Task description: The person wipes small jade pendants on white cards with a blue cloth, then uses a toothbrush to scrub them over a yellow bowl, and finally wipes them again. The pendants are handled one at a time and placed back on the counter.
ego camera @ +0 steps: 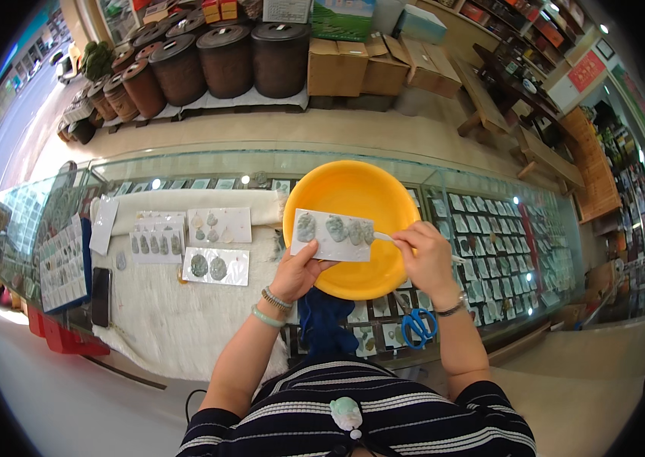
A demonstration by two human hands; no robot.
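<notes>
My left hand (301,271) grips the lower left corner of a white card (331,249) that bears several carved grey-green stone pendants (336,228). The card is over a round yellow plastic basin (350,288). My right hand (426,257) pinches a thin white stick-like tool (384,236), its tip at the card's right edge beside the rightmost pendant. What kind of tool it is, I cannot tell. Blue-handled scissors (419,328) lie below my right hand on the glass display counter (265,155). A dark blue cloth (328,324) lies just below the basin.
More pendant cards (216,267) lie on a white fluffy cloth (185,320) at left, with a black phone (101,297) and a blue-edged tray of small pieces (65,265) farther left. Lidded brown jars (280,60) and cardboard boxes (336,68) stand beyond the counter.
</notes>
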